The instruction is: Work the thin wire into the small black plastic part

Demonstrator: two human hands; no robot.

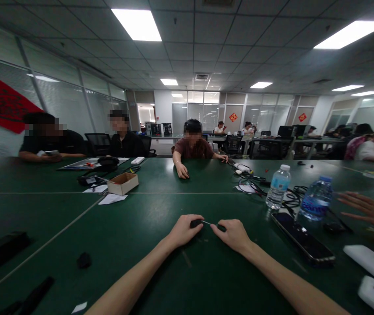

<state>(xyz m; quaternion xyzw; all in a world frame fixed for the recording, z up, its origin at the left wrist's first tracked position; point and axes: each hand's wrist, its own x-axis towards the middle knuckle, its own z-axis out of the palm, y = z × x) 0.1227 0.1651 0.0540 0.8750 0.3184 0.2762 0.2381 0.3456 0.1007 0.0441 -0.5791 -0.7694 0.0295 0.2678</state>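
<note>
Where Fine Work Is Held Close, Light Pressure Serves Best

While the left hand [184,230] curls snugly round a dark handle [195,223], a thin pale shaft [206,223] runs from it towards the right hand [233,234]; that hand's thumb and forefinger are pinched narrow, apparently about a small dark piece [221,228]; all of this sits between the two hands, low over the middle of the near desk [187,286]; whether the shaft touches the piece, I cannot tell.

Since the shaft is slender, it probably handles best kept in one straight line with the piece, the left hand steering and the right simply bracing; the right thumb lies at or near the shaft's end, so gentle force seems wise, lest a slip jab it; wrists kept low should help against tremor; anything dropped could roll, though the phone [301,238] and the two bottles, one clear [278,188], one blue-capped [316,201], stand well to the right; another person's hand [371,212] reaches in beyond them, so elbows are better tucked.
</note>
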